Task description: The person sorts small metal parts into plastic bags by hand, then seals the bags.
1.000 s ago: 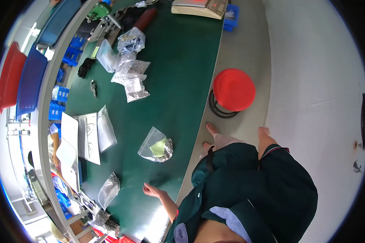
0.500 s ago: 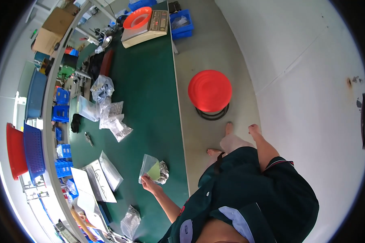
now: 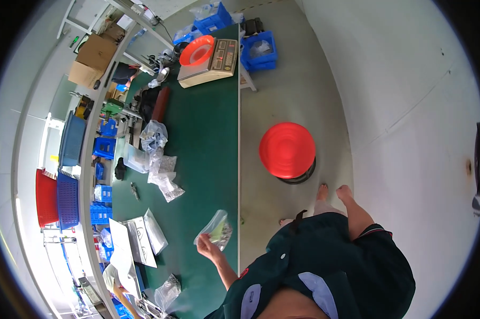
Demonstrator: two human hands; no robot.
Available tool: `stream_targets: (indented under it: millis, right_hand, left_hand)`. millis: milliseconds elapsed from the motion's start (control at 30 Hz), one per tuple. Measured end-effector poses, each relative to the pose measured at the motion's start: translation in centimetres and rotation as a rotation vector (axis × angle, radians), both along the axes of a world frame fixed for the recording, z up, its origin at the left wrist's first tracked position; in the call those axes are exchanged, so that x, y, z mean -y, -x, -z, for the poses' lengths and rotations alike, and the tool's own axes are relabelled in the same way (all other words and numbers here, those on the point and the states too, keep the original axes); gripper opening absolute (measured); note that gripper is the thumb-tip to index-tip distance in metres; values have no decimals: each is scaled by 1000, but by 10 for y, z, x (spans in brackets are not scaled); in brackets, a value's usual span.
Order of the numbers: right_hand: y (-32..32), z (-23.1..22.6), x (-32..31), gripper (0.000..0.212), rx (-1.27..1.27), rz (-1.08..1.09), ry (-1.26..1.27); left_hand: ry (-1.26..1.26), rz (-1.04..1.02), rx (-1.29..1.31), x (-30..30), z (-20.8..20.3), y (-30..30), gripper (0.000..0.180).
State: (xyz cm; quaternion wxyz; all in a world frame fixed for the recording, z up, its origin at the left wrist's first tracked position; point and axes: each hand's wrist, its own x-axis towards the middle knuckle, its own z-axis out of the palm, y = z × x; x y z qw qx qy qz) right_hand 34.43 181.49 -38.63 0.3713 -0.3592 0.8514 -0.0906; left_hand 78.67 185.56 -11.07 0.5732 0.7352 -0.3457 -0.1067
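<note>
My left hand [image 3: 210,248] is closed on the edge of a clear plastic bag [image 3: 222,234]. Inside the bag I see a pale green slip [image 3: 217,232] and small, shiny pieces too small to name. The bag is over the green worktable [image 3: 203,138], close to its right edge. My right hand [image 3: 345,193] hangs low at my right side, away from the table. Its fingers look curled, with nothing visible in them. Several clear bags of small parts [image 3: 165,183] lie farther left on the table, and another bag [image 3: 168,291] lies at the near end.
A red round stool [image 3: 288,150] stands on the floor ahead. On the far end of the table is a scale [image 3: 210,66] with an orange-red dish [image 3: 197,50]. Blue bins [image 3: 261,50] are beyond. An open binder [image 3: 136,242] lies left, and shelving runs alongside. A white wall rises at right.
My left hand has moved right with the bag, nearer the table edge. The bag now looks tilted upward from my fingers. The whole view has shifted, and the stool appears closer to me.
</note>
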Motion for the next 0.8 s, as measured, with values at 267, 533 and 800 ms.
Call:
stream_targets:
  millis: [267, 533, 800]
  right_hand:
    - [-56, -82, 97, 44, 914, -80, -97]
    - [-83, -117, 106, 59, 1729, 89, -480]
    - [-135, -121, 74, 53, 1824, -71, -664]
  left_hand:
    - [-260, 643, -170, 77, -20, 134, 27]
    - [-526, 1085, -145, 111, -11, 194, 25]
    - [-741, 1237, -79, 107, -2, 180, 11]
